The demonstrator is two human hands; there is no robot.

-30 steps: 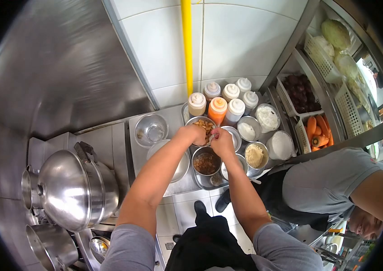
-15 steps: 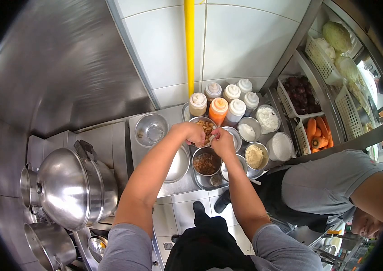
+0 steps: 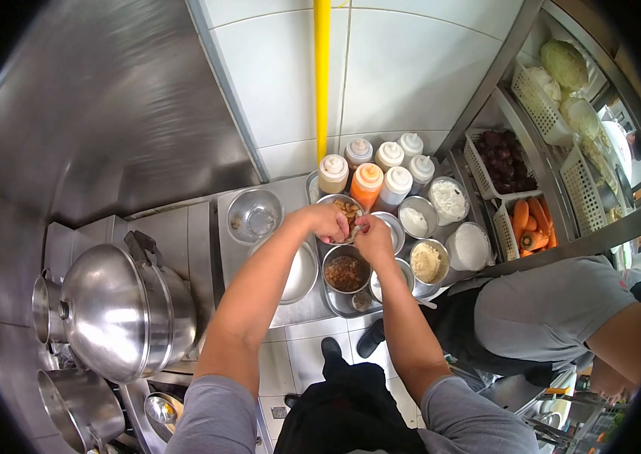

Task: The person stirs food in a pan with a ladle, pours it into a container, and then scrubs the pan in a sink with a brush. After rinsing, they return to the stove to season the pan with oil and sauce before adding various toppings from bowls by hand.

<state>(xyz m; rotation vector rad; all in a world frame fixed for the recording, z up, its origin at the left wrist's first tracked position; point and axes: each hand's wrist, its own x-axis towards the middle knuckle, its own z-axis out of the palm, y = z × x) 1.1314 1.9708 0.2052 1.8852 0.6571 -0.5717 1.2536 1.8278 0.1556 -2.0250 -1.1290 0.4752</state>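
Both my hands meet over a metal bowl of brown pieces (image 3: 348,208) on the steel counter. My left hand (image 3: 330,223) is closed at the bowl's left side, its fingers curled. My right hand (image 3: 372,233) is pinched at the right side. What the fingers hold is too small to make out. Just below stands a metal pot of brown chunky contents (image 3: 345,272). Behind the bowl are squeeze bottles, one of them orange (image 3: 366,181). Bowls of white stuff (image 3: 413,221) and pale yellow paste (image 3: 426,261) stand to the right.
A metal bowl (image 3: 254,216) and a larger white bowl (image 3: 301,274) stand left of my hands. A big domed steel pot (image 3: 108,314) is at the left. Shelves with carrots (image 3: 530,223) are on the right. A person in a grey shirt (image 3: 543,314) stands close at the lower right.
My hands stay over the same bowl, their fingers slightly shifted. The person at the right has moved a little, and the whole view has shifted slightly.
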